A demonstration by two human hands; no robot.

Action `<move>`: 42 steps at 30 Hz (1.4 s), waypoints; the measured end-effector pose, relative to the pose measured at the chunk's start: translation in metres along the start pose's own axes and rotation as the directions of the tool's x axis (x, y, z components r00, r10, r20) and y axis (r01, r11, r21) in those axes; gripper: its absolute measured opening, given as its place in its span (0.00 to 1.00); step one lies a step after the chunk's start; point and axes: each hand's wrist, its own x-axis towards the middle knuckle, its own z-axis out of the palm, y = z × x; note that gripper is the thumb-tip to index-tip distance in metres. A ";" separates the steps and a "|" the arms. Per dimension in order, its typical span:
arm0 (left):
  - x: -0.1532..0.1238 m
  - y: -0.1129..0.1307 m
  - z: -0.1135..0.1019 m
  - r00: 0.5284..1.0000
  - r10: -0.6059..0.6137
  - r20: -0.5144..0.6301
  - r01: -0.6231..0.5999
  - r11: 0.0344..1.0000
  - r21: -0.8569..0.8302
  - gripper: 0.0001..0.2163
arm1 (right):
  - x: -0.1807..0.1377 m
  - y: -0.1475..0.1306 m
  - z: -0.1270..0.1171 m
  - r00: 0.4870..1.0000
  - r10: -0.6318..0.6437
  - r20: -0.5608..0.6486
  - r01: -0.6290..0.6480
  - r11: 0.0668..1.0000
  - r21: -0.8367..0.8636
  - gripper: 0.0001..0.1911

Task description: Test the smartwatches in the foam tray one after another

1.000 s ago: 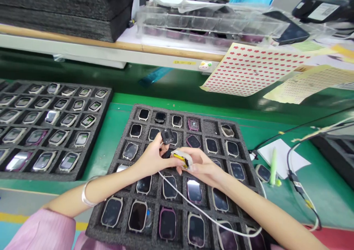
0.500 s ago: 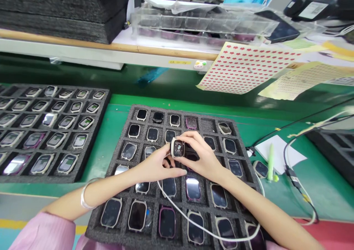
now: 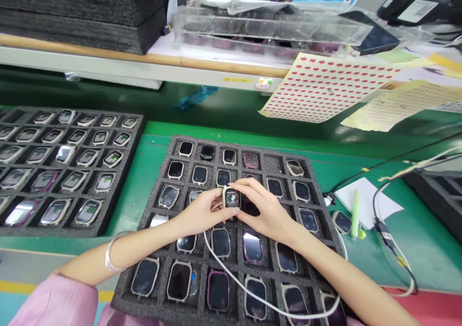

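Head view, nearest the camera: two bare forearms reach in from the bottom edge over a dark foam tray point(image 3: 317, 191), a pink sleeve point(image 3: 54, 304) and a silver bangle point(image 3: 110, 254) on the left arm. A white cable point(image 3: 252, 290) loops across the tray's near rows of watch bodies and runs up under the hands. The left hand point(image 3: 197, 214) and the right hand point(image 3: 267, 210) meet over the middle of the tray and together pinch one small watch body point(image 3: 231, 197), fingertips pressed against its pale rim, its dark screen facing up; it sits just above the tray's cells, though whether it touches the foam cannot be told. To the left lies a second foam tray point(image 3: 135, 138) filled with lit-screen watches. To the right, on the green mat point(image 3: 155, 157), lie a white paper point(image 3: 378, 206) with a green pen point(image 3: 355, 210) and more cables. Farther back, a sheet of red stickers point(image 3: 325, 90) hangs off a shelf carrying clear plastic trays point(image 3: 270, 28).
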 end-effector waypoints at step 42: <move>-0.007 0.004 -0.003 0.992 -0.053 0.112 0.052 0.999 0.013 0.14 | 0.003 -0.011 -0.010 0.998 0.003 0.069 -0.015 0.985 0.172 0.21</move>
